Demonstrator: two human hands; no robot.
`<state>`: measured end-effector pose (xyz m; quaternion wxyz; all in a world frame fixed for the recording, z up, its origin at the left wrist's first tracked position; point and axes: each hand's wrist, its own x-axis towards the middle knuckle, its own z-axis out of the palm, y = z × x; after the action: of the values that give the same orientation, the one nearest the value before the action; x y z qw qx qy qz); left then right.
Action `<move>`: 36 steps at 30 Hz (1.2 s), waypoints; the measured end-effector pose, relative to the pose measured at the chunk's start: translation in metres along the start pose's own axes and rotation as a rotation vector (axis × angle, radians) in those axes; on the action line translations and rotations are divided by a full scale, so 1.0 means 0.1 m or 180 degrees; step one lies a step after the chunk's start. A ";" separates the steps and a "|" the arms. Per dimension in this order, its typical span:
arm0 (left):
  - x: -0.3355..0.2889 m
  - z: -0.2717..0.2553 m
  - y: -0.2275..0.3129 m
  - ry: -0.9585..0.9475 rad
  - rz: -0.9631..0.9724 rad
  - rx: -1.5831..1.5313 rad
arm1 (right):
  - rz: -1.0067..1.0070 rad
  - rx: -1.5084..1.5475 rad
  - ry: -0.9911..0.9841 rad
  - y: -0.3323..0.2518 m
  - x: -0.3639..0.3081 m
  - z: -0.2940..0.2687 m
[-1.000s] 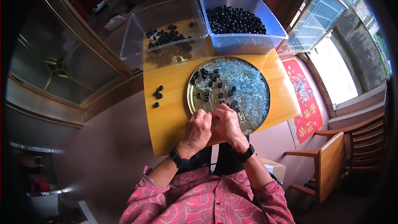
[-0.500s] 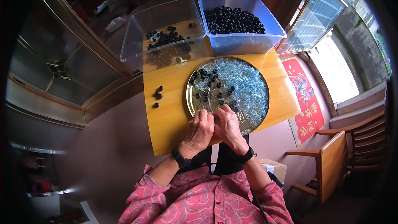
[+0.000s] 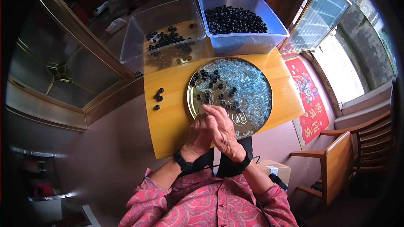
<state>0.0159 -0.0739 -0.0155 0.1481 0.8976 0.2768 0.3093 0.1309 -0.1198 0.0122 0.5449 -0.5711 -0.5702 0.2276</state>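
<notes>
My left hand (image 3: 198,138) and my right hand (image 3: 224,133) meet over the near edge of a round golden tray (image 3: 190,101). The right hand lies across the left one's fingertips and hides them. Both hands have their fingers curled in, and whatever they may hold is too small or covered. On the tray, a spread of tiny clear-bluish pieces (image 3: 252,88) fills the far and right parts. Several small black ring-shaped parts (image 3: 221,96) lie at its left and middle, just beyond my fingers.
Behind the tray, a clear plastic bin (image 3: 130,46) holds some black parts. Beside it, a bluish bin (image 3: 252,42) holds many more. A few black parts (image 3: 159,97) sit on the wooden table (image 3: 164,134) at left. A wooden chair (image 3: 336,164) and a cardboard box (image 3: 277,172) are at right.
My right hand has shifted left, turning over the left hand's fingertips. My left hand has drawn back slightly. The black parts on the tray look the same.
</notes>
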 end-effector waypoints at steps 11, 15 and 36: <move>-0.08 0.11 0.00 -0.0319 0.0417 0.2400 | -0.0045 0.0214 -0.0467 0.06 -0.01 0.12; -0.21 0.16 -0.17 -0.0043 0.0372 0.0910 | -0.0130 0.0260 -0.0386 0.12 -0.03 0.14; -0.22 0.12 -0.15 0.0112 -0.0020 0.0256 | -0.0490 -0.0255 -0.0585 0.09 -0.03 0.21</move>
<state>0.0032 -0.0754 -0.0417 0.1080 0.8964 0.2944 0.3133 0.1151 -0.1125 -0.0034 0.4830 -0.5237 -0.6685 0.2135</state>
